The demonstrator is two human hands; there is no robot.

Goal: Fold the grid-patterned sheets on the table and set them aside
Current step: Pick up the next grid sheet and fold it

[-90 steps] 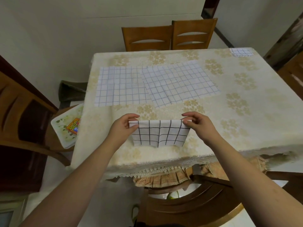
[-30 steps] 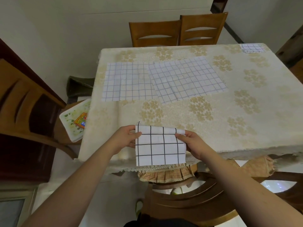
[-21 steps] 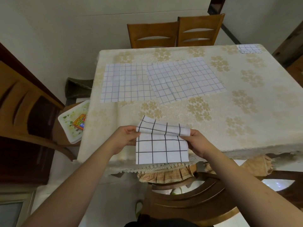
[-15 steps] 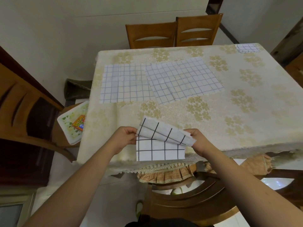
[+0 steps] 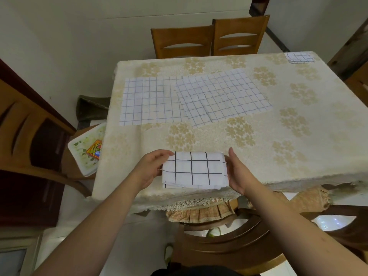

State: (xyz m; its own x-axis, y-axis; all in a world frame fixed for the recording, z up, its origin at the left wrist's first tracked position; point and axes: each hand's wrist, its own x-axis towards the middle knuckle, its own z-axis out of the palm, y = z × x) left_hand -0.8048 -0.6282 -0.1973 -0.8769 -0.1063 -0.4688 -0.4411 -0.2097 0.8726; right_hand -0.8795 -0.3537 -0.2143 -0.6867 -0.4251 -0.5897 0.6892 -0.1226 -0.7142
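Note:
A white sheet with a bold black grid (image 5: 194,170), folded into a small thick rectangle, sits low over the near edge of the table (image 5: 278,148). My left hand (image 5: 150,169) grips its left edge, fingers curled round it. My right hand (image 5: 237,172) lies with straight fingers flat against the right edge. Farther back, two unfolded grid sheets lie flat: one on the left (image 5: 151,100), and one on the right (image 5: 223,94) overlapping it. A small folded grid sheet (image 5: 300,57) rests at the far right corner.
A floral cream tablecloth covers the table. Two wooden chairs (image 5: 209,40) stand at the far side, and a dark wooden chair (image 5: 229,242) is just below my arms. On the left, a white tray (image 5: 85,154) with an orange packet sits on another chair.
The upper half of the sheet has been folded down, so the sheet is now a smaller, thicker rectangle. My right hand has let go of the flap and now lies straight along the right edge.

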